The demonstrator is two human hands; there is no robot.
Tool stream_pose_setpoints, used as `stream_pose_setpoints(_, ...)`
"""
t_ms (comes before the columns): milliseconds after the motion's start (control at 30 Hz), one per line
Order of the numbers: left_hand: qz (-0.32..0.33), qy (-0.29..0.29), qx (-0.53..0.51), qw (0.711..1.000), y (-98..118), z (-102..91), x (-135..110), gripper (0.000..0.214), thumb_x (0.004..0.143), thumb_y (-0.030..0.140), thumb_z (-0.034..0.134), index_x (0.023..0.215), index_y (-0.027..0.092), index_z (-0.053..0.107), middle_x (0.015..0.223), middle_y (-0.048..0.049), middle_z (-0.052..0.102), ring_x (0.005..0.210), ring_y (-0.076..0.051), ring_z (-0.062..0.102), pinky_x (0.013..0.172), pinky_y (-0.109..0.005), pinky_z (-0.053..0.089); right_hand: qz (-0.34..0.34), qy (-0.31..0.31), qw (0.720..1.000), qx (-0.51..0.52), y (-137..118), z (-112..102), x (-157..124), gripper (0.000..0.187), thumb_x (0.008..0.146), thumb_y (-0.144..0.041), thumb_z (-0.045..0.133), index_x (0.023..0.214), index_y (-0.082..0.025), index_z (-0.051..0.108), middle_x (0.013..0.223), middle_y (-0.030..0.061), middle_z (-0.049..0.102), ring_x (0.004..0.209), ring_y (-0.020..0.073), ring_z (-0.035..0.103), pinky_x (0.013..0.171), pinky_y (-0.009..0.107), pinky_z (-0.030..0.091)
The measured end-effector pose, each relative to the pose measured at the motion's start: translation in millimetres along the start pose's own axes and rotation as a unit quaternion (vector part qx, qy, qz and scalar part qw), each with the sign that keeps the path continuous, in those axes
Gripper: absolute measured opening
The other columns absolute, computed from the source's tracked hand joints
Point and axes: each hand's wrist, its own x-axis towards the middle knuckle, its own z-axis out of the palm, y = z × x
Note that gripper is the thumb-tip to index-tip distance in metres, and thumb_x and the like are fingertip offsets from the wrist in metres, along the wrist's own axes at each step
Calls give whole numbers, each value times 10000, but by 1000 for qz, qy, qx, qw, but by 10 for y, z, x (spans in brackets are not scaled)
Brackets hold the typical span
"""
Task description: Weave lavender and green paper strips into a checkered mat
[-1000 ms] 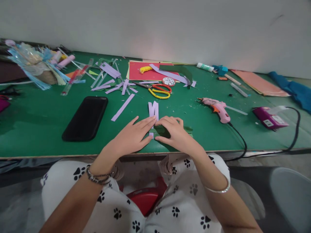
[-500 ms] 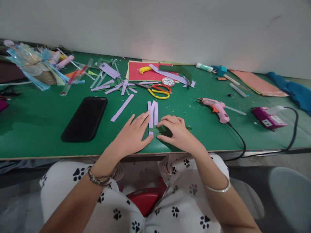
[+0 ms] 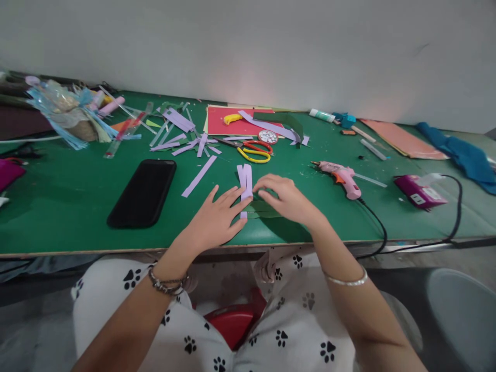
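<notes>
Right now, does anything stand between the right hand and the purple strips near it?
Nothing visible stands between the right hand and the purple strips higher up; lower down, the left hand partly covers them.

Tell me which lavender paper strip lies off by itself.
The diagonal lavender paper strip just right of the black smartphone; the others lie bunched together or against other things.

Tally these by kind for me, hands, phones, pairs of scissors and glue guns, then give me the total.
Left hand and right hand: 2
Black phone: 1
Pair of scissors: 1
Pink glue gun: 1
Total: 5
</notes>
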Motion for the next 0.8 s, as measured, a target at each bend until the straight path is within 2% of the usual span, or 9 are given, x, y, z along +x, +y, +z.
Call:
stream_pose_setpoints(100, 0, 5, 8, 1000, -5, 10, 0, 452, 936, 332, 291, 1370, 225, 356, 1468, -75, 298, 1352, -235, 257, 1097, -540, 147, -82, -3, 996, -40, 83, -49, 293, 367, 844, -73, 286, 1016, -190, 589, 1125, 93, 586, 1082, 185, 475, 858, 330, 312)
stream_pose_setpoints(167, 0, 7, 9, 1000, -9, 16, 2, 447, 938, 333, 288, 1363, 222, 369, 1461, -85, 311, 1345, -238, 274, 1096, -542, 151, -130, -70, 985, -94, 95, -45, 470, 385, 838, -58, 286, 1028, -188, 594, 1147, 95, 583, 1052, 199, 473, 840, 338, 295)
stream_pose_setpoints(267, 1, 9, 7, 1000, -12, 23, 5, 439, 936, 331, 306, 1353, 224, 387, 1459, -97, 313, 1338, -243, 287, 1093, -542, 162, -88, -122, 976, -157, 55, -14, 627, 391, 825, -62, 309, 1099, -180, 562, 1135, 105, 588, 981, 229, 467, 754, 338, 275)
stream_pose_setpoints(367, 0, 15, 7, 1000, -12, 28, 2, 433, 933, 334, 315, 1345, 231, 401, 1454, -111, 321, 1336, -250, 290, 1086, -545, 182, -41, -130, 971, -198, 3, 8, 677, 419, 800, -73, 357, 1177, -174, 509, 1105, 126, 576, 991, 253, 447, 716, 331, 242)
stream_pose_setpoints(467, -3, 18, 8, 1000, -11, 29, -3, 432, 930, 336, 323, 1343, 240, 403, 1451, -112, 326, 1336, -245, 291, 1083, -539, 196, -52, -137, 967, -210, -18, -1, 703, 331, 784, -110, 423, 1067, -188, 575, 1083, 121, 552, 991, 253, 441, 709, 328, 223)
stream_pose_setpoints(567, -5, 18, 11, 1000, -11, 26, -3, 430, 929, 339, 324, 1340, 244, 408, 1444, -109, 341, 1333, -238, 298, 1084, -528, 203, -72, -113, 970, -201, -21, -31, 732, 183, 757, -136, 481, 878, -179, 611, 1104, 110, 524, 1021, 254, 423, 712, 325, 217)
stream_pose_setpoints(667, -3, 22, 21, 1000, -10, 29, 2, 433, 929, 351, 321, 1336, 236, 417, 1424, -120, 370, 1322, -240, 320, 1085, -520, 206, -86, -80, 980, -161, -21, -53, 737, 188, 714, -127, 510, 887, -163, 575, 1098, 100, 515, 1019, 234, 428, 710, 312, 228)
stream_pose_setpoints(800, -2, 26, 30, 999, -10, 41, 4, 433, 929, 353, 323, 1334, 238, 422, 1422, -132, 368, 1323, -247, 318, 1081, -514, 217, -57, -92, 990, -88, 21, -30, 709, 131, 743, -243, 517, 827, -153, 561, 974, 74, 542, 937, 212, 461, 704, 306, 262)
